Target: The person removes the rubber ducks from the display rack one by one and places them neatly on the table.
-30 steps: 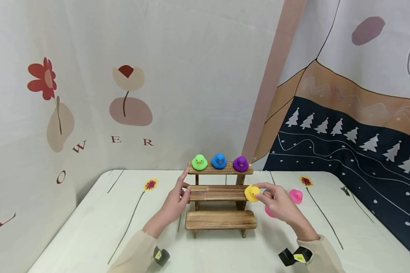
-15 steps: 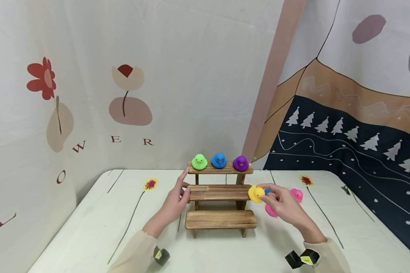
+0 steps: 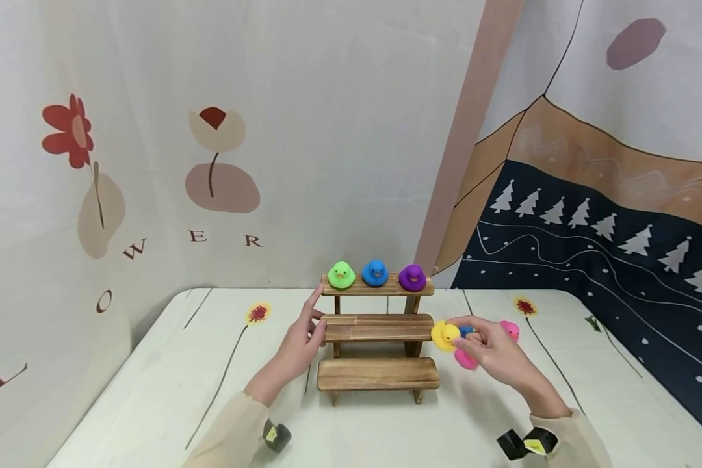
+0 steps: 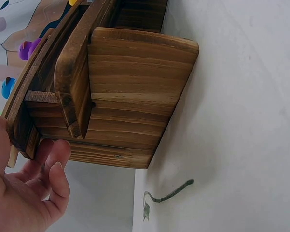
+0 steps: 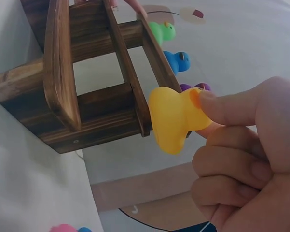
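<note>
One yellow duck [image 3: 444, 337] is pinched in the grip of the right hand [image 3: 494, 354], just beside the right end of the middle tier [image 3: 379, 328] of a stepped stand [image 3: 378, 374]. The left hand [image 3: 295, 348] touches the stand's left end; whether it pinches or merely rests there is partly hidden. Good handling probably means a light pinch, the duck level, and the left hand steadying the wood. The duck looks smooth, rounded and rubbery, with an orange bill [image 5: 195, 99]; the stand's brown planks show streaky grain and softened corners, above the white bench [image 3: 152, 390].
</note>
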`<state>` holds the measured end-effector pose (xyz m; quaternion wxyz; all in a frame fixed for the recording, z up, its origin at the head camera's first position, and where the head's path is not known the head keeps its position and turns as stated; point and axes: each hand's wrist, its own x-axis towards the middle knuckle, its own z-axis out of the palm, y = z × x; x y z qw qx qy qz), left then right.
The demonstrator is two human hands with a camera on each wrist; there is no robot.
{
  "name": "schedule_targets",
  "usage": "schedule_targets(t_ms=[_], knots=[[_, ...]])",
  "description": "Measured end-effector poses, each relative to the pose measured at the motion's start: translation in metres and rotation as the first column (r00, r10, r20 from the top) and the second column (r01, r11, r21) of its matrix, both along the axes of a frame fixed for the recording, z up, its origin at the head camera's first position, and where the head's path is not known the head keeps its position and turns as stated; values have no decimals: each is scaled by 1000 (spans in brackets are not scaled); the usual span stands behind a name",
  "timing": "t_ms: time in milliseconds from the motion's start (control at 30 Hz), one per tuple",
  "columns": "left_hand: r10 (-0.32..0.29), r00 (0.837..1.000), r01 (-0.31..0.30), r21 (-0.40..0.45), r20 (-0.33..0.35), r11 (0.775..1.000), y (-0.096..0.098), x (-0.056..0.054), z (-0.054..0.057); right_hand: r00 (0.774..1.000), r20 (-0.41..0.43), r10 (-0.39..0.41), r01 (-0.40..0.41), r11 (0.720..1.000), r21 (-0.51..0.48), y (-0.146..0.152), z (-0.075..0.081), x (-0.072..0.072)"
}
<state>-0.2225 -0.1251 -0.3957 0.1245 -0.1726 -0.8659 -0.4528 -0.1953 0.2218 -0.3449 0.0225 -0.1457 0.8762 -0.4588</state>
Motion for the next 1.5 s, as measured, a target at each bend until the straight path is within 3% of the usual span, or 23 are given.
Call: schedule_targets(t_ms=[267,667,1100,1367,1500], knots=[[6,1000,-6,-4,-5,1000,-4,0,3,1000,-31,-7,8,999,35,3,2,-2],[-4,1000,3,-6,-11,1000,-4,0,2,994,-40,-106,108,992,59,23,4,-3],[-6,1000,6,2,4,1000,-3,-1,-1,988,-37,-149,151,987,59,55,-6,-3],[-2,1000,2,-9,8,1000,-2,0,-1,977,-120,-175,198,956,217,71,-10,-3],[-6,1000,6,-3,-3,1000,-1,-1,0,975,-114,-188,211,948,238,82,-10,-4]])
